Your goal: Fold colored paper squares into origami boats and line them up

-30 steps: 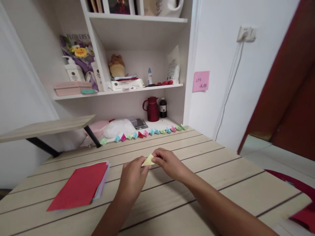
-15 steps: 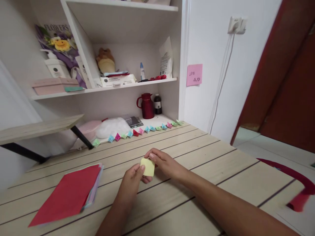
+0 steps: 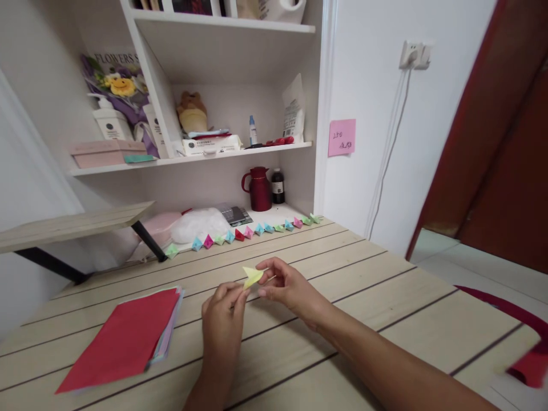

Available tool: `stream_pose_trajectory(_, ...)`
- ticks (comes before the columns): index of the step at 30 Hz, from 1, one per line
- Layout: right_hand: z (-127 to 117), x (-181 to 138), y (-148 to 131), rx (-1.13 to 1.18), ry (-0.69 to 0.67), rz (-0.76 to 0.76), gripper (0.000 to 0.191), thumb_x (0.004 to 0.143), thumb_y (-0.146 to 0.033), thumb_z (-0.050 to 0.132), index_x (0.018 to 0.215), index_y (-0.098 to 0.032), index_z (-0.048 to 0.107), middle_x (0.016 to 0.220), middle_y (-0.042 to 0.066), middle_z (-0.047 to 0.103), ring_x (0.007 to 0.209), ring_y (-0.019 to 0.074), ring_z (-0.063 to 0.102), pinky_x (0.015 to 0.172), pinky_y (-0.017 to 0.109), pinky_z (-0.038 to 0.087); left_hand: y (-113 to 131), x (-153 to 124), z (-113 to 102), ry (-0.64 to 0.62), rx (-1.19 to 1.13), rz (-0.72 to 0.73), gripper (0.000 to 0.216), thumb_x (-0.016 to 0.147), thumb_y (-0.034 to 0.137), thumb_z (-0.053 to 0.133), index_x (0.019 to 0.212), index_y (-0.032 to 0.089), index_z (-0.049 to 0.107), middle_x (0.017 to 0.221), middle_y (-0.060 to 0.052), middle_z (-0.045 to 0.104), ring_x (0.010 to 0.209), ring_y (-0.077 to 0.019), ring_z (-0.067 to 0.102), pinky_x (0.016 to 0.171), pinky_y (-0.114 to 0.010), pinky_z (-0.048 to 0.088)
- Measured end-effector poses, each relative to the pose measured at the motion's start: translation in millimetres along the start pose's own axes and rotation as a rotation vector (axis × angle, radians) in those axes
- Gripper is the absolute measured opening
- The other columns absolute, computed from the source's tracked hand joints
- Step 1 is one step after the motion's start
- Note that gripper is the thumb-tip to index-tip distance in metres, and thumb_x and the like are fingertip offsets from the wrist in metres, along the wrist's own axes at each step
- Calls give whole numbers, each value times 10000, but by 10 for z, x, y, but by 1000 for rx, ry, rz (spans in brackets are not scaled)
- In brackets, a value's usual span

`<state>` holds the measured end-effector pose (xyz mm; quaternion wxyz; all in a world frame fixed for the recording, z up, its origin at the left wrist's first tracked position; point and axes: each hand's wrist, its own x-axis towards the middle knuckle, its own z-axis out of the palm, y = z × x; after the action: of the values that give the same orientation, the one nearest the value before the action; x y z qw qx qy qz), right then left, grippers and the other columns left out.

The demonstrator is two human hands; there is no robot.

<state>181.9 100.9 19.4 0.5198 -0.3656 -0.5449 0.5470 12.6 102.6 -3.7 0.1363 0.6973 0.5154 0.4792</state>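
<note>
Both hands, left (image 3: 222, 311) and right (image 3: 287, 287), pinch a small pointed yellow paper fold (image 3: 251, 275) above the pale plank table (image 3: 385, 319).

My small yellow folded paper (image 3: 252, 275), a flat square half a second ago, now shows pointed, winged corners between my fingertips.

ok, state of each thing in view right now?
yellow paper, folded, held above the table
left hand, pinching its left end
right hand, pinching its right end
paper stack, flat on table, red sheet on top
small folded shapes, in a row at table's far edge
red jug, upright
pink note, stuck to wall
</note>
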Motion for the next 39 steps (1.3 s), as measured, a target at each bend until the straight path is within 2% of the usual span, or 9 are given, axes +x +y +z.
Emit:
stream_pose_trajectory(4, -12, 3, 17, -11, 14, -55, 392, 624, -171, 758, 978, -208, 593, 843, -32, 556, 658, 87, 508, 655, 235, 442, 30, -21, 0, 54, 247, 184, 233, 859, 240, 539, 935, 279, 756, 939, -53, 725, 926, -246, 651, 921, -424, 384)
stream_pose_trajectory(8, -30, -4, 10, -73, -36, -141, 211, 695, -177, 725, 882, -191, 628, 711, -38, 534, 665, 108, 505, 650, 236, 422, 79, -38, -31, 145, 429, 355, 270, 881, 190, 538, 1021, 313, 734, 993, -49, 720, 867, -218, 668, 1000, -461, 306)
stream_pose_trajectory(14, -32, -39, -57, -341, 20, -333, 114, 741, -122, 675, 806, -210, 707, 832, -4, 548, 728, 120, 532, 691, 246, 431, 142, -68, -56, 234, 483, 508, 291, 874, 145, 542, 1042, 306, 717, 1048, -75, 699, 922, -217, 659, 1054, -486, 258)
stream_pose_trajectory(18, -43, -40, -84, -359, 15, -366, 23, 753, -184, 708, 758, -203, 697, 840, 13, 586, 795, 153, 559, 715, 262, 436, 139, -74, -13, 253, 221, 340, 202, 852, 212, 573, 986, 277, 709, 1129, -86, 660, 1028, -246, 622, 1031, -478, 329)
stream_pose_trajectory(20, -45, -37, -82, -363, 17, -366, 23, 757, -201, 710, 745, -199, 691, 843, 20, 601, 802, 161, 565, 720, 271, 435, 133, -59, 10, 185, -36, 141, 176, 821, 257, 598, 980, 261, 674, 1122, -82, 662, 1061, -258, 611, 972, -447, 414)
stream_pose_trajectory(23, -46, -31, -58, -356, 6, -353, 45, 773, -226, 700, 741, -196, 689, 852, 28, 620, 807, 168, 576, 729, 281, 440, 140, -26, 40, 18, -485, -170, 240, 767, 312, 643, 983, 229, 582, 988, -72, 698, 906, -242, 669, 804, -381, 520)
stream_pose_trajectory(25, -48, -23, -34, -349, -5, -341, 67, 781, -249, 694, 744, -194, 688, 850, 29, 630, 801, 169, 580, 726, 282, 445, 156, -11, 54, -50, -651, -268, 277, 729, 329, 687, 942, 210, 557, 890, -54, 707, 826, -219, 678, 759, -339, 528)
stream_pose_trajectory(34, -40, -8, 4, -249, -17, -202, 201, 802, -362, 672, 740, -174, 636, 737, 7, 635, 719, 153, 575, 676, 268, 440, 165, -35, 57, -14, -596, -176, 206, 748, 375, 707, 762, 186, 626, 764, -28, 686, 783, -186, 648, 766, -293, 502)
stream_pose_trajectory(39, -25, 5, -14, -37, -1, -145, 317, 702, -362, 764, 821, -200, 519, 640, -46, 601, 614, 131, 581, 633, 263, 440, 178, -46, 60, -21, -581, -134, 191, 766, 358, 692, 706, 192, 619, 806, -41, 702, 835, -203, 659, 801, -314, 500)
